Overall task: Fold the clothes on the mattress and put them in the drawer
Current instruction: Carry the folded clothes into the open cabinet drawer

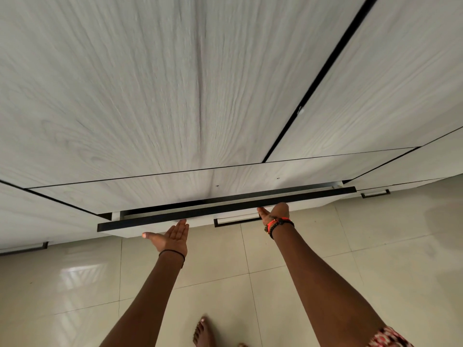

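Head view: drawer (225, 208) at bottom of wardrobe (175, 96) sits out a little, w/ a narrow dark gap behind its black top edge. L hand (172, 236) is flat, fingers straight, tips on the drawer front left of the handle (236, 221), gripping nothing. R hand (274, 212) is flat too, fingers on the front just right of the handle, holding nothing. 1 bare foot (203, 331) on tiled floor (325, 271).

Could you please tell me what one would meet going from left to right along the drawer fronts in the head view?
left drawer's handle → left hand → middle drawer's handle → right hand → right drawer's handle
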Available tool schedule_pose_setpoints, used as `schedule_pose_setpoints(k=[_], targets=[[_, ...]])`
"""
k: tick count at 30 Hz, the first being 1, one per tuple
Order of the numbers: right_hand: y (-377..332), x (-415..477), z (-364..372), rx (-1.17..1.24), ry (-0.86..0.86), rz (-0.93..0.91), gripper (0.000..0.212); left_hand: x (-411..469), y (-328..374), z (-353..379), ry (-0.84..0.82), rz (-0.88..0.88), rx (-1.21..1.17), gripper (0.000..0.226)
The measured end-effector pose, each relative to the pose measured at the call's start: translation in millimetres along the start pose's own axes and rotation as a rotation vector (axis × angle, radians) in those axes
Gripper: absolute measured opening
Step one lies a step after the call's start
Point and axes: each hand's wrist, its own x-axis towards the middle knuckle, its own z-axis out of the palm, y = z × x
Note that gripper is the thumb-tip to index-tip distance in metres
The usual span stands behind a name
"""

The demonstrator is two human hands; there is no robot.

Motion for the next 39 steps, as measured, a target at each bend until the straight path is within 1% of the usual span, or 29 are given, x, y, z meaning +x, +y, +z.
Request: schedule_pose_setpoints(k=[1, 2, 3, 4, 6, 12, 17, 21, 27, 31, 35, 39], targets=[[0, -1, 2, 0.145, -0.046, 0.080, 0.060, 2, 0, 1, -0.007, 0.001, -0.020, 0.095], [-1, 0, 4, 0.236, -0.089, 0.134, 0.057, 2, -1, 3, -0.012, 0.000, -0.033, 0.095], [-4, 4, 4, 0.281, -0.099, 0.138, 0.058, 3, -1, 4, -0.017, 0.002, -0.045, 0.095], [-6, 5, 6, 0.269, -0.098, 0.132, 0.062, 3, -1, 6, -0.021, 0.003, -0.052, 0.095], [-5, 9, 8, 0.219, -0.158, 0.079, 0.071, 6, 0, 11, -0.030, 0.007, -0.061, 0.094], [-12, 9, 20, 0.171, -0.241, 0.093, 0.091, 12, 7, 28, -0.061, -0.003, -0.066, 0.096], [-13, 13, 30, 0.239, -0.288, 0.074, 0.096, 11, 9, 49, -0.069, 0.024, -0.069, 0.094], [-10, 17, 29, 0.256, -0.308, 0.044, 0.097, 13, 8, 51, -0.071, 0.027, -0.066, 0.092], [-15, 18, 25, 0.290, -0.359, 0.074, 0.096, 12, 7, 51, -0.066, 0.048, -0.019, 0.088], [-16, 9, 26, 0.261, -0.368, 0.072, 0.094, 7, 5, 49, -0.070, 0.067, 0.095, 0.082], [-12, -2, 21, 0.130, -0.374, 0.047, 0.087, -2, 7, 38, -0.116, 0.086, 0.296, 0.074], [-8, -17, 14, -0.033, -0.414, 0.006, 0.084, -20, 7, 25, -0.176, 0.129, 0.392, 0.066]])
